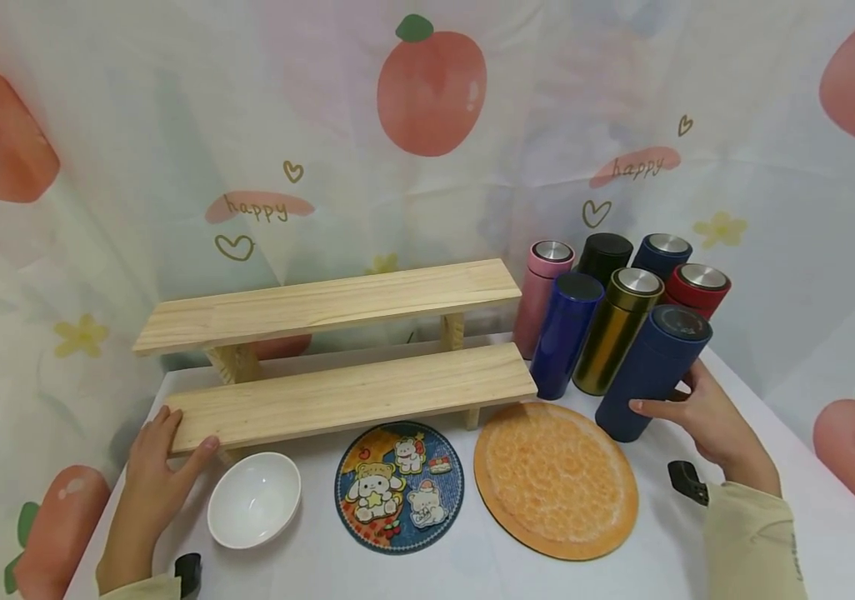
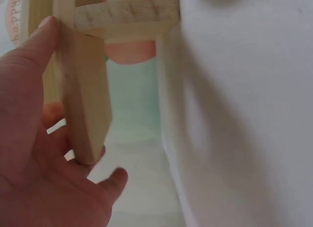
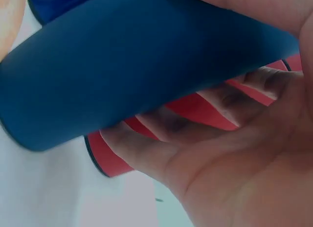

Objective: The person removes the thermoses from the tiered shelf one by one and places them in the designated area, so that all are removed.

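Note:
My right hand (image 1: 720, 425) grips a navy thermos bottle (image 1: 641, 379) low on its body, thumb in front and fingers round the far side. In the right wrist view the blue body of this bottle spans the palm, and a red thermos (image 3: 195, 112) shows behind the fingers. My left hand (image 1: 146, 471) holds the left end of the lower board of a two-step wooden shelf (image 1: 352, 396). The left wrist view has the thumb along the board's edge (image 2: 73, 95) and fingers bent about its end. Whether the navy bottle touches the table cannot be told.
Behind the held bottle stand several thermoses, among them a pink one (image 1: 540, 304), a blue one (image 1: 566, 333) and a gold one (image 1: 618, 333). In front of the shelf lie a white bowl (image 1: 255, 500), a cartoon round mat (image 1: 397, 487) and an orange round mat (image 1: 555, 483).

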A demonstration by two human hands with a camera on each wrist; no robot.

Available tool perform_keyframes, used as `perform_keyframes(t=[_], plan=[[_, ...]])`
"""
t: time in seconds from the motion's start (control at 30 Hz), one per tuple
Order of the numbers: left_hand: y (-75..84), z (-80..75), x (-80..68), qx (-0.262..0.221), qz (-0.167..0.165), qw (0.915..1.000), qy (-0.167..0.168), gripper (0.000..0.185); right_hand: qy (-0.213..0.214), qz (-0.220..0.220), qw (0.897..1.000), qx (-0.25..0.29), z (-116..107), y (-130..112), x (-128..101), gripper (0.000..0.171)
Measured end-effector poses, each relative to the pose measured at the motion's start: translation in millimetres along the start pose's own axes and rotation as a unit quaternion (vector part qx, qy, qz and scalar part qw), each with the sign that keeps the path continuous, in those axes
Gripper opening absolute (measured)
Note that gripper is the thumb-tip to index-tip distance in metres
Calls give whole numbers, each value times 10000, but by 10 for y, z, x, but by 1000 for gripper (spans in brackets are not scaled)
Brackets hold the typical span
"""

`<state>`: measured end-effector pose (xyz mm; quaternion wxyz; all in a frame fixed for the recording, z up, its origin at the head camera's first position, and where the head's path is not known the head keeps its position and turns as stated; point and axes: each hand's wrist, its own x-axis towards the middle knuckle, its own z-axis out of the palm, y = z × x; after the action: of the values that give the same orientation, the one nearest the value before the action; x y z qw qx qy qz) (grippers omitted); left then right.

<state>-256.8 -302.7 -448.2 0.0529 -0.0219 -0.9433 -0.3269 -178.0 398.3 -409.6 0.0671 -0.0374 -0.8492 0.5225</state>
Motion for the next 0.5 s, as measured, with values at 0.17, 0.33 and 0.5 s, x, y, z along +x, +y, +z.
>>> perform_keyframes(t=[0.17,0.33,0.5], plan=[[99,-57,-32,96,402,9983,402,85,-285,270,9991,-178,-75,-162,-10,107],[374,-128,-60,291,1049,9884,1058,80,518,55,9954,-802,-191,-495,-227,94],[766,-113,-114,378,1995,9573,2059,75,2544,-567,9555,-1381,-42,-1019,-488,74]])
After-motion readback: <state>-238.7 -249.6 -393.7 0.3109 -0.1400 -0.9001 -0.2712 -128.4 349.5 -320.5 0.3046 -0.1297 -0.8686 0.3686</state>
